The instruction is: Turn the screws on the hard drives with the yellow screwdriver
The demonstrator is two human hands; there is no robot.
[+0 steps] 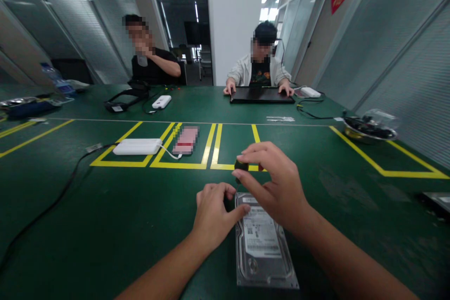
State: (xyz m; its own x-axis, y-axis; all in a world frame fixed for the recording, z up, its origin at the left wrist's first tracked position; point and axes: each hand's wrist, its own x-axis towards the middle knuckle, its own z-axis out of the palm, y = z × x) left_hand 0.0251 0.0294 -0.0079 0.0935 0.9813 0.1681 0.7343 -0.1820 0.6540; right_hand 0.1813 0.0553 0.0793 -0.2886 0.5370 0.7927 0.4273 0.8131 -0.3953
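Observation:
A silver hard drive (262,262) with a white label lies flat on the green table, its long side pointing away from me. My left hand (214,213) grips its far left corner, thumb on top of the label and fingers curled by the edge. Between the thumb and fingers of my right hand (276,180) is the dark, stubby handle of a screwdriver (241,165). It stands nearly upright, its thin shaft pointing down at that same corner. The shaft's tip is hidden near my left fingers.
Ahead lie a white power bank (138,146) and a pink phone (186,140) among yellow tape outlines. A metal bowl of parts (369,130) stands at right, near another drive (438,201). Across the table, one person holds a black panel (262,95); another sits left.

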